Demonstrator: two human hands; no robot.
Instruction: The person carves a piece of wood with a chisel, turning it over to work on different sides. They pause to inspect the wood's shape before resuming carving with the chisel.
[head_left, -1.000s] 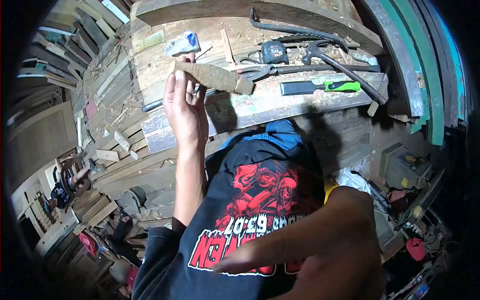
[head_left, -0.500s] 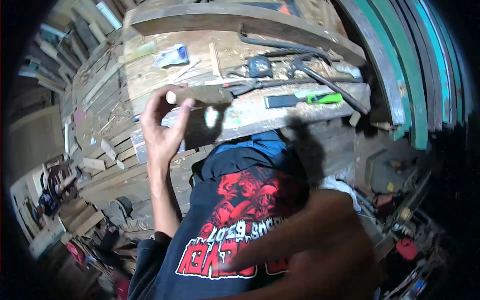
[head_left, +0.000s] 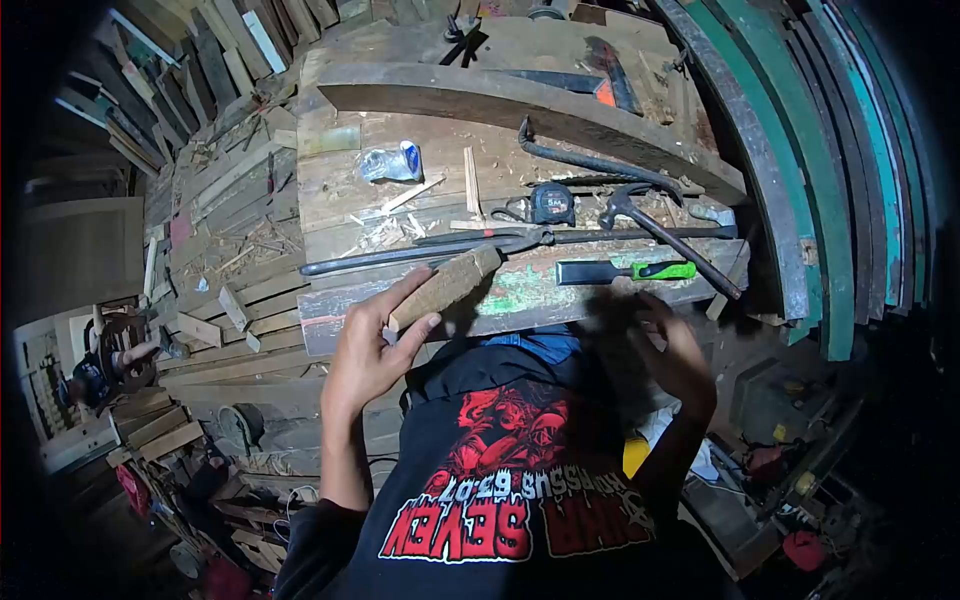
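Clearly, the left grip (head_left: 372,348) is grasping a shaped wooden piece (head_left: 445,288) between thumb and fingers. That piece is slanting away to the right over the near edge of the worktop (head_left: 332,218); whether it is touching the surface, one cannot tell. The right grip (head_left: 674,352) is hanging released in shadow, its fingers loosely curling near a green-handled chisel (head_left: 663,270). The chisel is lying on the worktop, a hammer (head_left: 680,247) is resting just beyond it, and a tape measure (head_left: 552,204) is sitting left of the hammer's head.
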